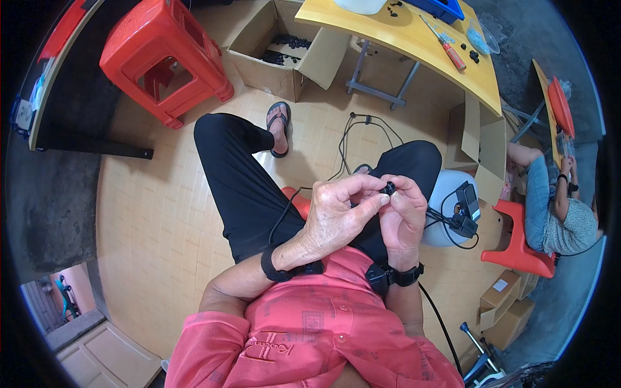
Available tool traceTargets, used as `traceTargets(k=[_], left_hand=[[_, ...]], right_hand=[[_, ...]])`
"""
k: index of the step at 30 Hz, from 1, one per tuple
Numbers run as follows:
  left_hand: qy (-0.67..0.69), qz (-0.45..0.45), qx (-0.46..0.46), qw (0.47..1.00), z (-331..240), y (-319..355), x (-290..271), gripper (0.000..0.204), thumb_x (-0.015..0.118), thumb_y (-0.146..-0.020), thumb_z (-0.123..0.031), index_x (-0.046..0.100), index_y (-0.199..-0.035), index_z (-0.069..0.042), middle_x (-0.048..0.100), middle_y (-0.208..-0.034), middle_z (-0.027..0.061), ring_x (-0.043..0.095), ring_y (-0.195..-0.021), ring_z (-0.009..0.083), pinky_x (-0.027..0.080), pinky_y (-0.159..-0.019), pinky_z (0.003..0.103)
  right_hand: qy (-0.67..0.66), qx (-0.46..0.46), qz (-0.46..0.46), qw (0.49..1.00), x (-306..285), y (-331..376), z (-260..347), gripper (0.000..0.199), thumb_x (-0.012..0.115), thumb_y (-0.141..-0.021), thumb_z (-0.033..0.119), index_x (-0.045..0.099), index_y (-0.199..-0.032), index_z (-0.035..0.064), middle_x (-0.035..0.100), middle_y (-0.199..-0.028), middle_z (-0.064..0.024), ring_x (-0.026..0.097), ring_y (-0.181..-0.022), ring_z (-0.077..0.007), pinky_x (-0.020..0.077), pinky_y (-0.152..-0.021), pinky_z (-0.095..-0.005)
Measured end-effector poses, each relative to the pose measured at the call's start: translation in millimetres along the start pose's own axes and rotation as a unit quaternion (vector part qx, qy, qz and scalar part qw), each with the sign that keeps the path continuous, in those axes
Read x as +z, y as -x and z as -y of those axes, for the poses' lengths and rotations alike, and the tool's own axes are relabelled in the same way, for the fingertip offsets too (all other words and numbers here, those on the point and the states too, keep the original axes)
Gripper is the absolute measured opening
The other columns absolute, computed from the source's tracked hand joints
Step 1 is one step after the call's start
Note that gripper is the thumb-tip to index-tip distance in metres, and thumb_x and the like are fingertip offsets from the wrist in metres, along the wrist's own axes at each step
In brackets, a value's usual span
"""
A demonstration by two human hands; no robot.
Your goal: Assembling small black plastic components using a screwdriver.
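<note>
Above my lap, both hands meet at a small black rounded part (388, 188), too small for me to name its kind. My left hand (339, 213) reaches in from the left and pinches it between thumb and fingertips. On the other side, my right hand (402, 216) grips the same part, its thumb and fingers closed around it. The fingertips hide some of its surface. Each wrist wears a black strap with a small device.
A yellow table (381, 22) holds a red-handled screwdriver (453, 57), a blue tray (440, 8) and black parts. An open cardboard box (265, 74) contains more. Nearby are a red stool (158, 58), a white container (440, 236), cables and a seated co-worker (569, 220).
</note>
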State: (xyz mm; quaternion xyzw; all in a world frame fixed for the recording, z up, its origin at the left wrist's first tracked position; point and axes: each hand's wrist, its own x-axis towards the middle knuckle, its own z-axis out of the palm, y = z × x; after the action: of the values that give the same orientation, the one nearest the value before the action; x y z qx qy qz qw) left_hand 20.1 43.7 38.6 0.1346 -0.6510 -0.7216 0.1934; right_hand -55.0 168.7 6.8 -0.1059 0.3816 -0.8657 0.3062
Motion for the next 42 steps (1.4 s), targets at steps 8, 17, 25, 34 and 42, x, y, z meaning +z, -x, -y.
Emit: traceTargets(k=[8,17,25,34,42], left_hand=[[0.019,-0.008,0.026,0.999,2.9,1.8,1.1,0.016,0.068,-0.078,0.0,0.066,-0.094,0.003,0.067,-0.082,0.0076,0.062,-0.075,0.0094,0.051,-0.067,0.021],[-0.012,0.007,0.089,0.996,3.9,3.1,-3.0,0.02,0.071,-0.073,0.001,0.066,-0.092,0.003,0.067,-0.084,0.0115,0.064,-0.076,0.0149,0.05,-0.066,0.024],[-0.023,-0.001,0.085,0.996,1.9,3.4,-1.2,0.017,0.071,-0.074,0.0,0.066,-0.09,0.003,0.067,-0.082,0.01,0.064,-0.073,0.0129,0.05,-0.065,0.022],[-0.014,-0.003,0.04,0.999,7.9,-6.5,-1.6,0.016,0.072,-0.074,0.0,0.067,-0.089,0.002,0.067,-0.081,0.0081,0.062,-0.073,0.0099,0.049,-0.064,0.021],[-0.02,0.009,0.048,0.999,15.6,-13.1,-4.8,0.015,0.072,-0.073,0.002,0.067,-0.087,0.003,0.067,-0.081,0.0099,0.063,-0.071,0.0121,0.049,-0.063,0.022]], right_hand=[[0.069,-0.083,0.007,0.994,3.6,3.5,3.1,0.024,0.06,-0.081,-0.003,0.058,-0.104,-0.0041,0.061,-0.106,-0.013,0.059,-0.095,-0.0187,0.0463,-0.086,-0.0312],[0.113,-0.154,0.032,0.981,14.2,8.2,8.1,0.024,0.06,-0.078,-0.008,0.058,-0.102,-0.0042,0.06,-0.104,-0.0154,0.058,-0.096,-0.0218,0.0462,-0.087,-0.0319],[0.1,-0.137,0.014,0.985,11.5,9.3,5.5,0.022,0.06,-0.079,-0.008,0.059,-0.101,-0.0037,0.06,-0.104,-0.016,0.058,-0.095,-0.0217,0.0461,-0.087,-0.0327],[0.079,-0.105,-0.008,0.991,0.2,0.0,-1.5,0.019,0.059,-0.079,-0.009,0.06,-0.097,-0.0024,0.06,-0.103,-0.0159,0.058,-0.093,-0.021,0.0458,-0.086,-0.0322],[0.105,-0.108,-0.021,0.988,-2.7,-6.1,-2.8,0.018,0.058,-0.076,-0.01,0.062,-0.092,-0.0027,0.061,-0.099,-0.0164,0.059,-0.092,-0.0223,0.0467,-0.083,-0.0327]])
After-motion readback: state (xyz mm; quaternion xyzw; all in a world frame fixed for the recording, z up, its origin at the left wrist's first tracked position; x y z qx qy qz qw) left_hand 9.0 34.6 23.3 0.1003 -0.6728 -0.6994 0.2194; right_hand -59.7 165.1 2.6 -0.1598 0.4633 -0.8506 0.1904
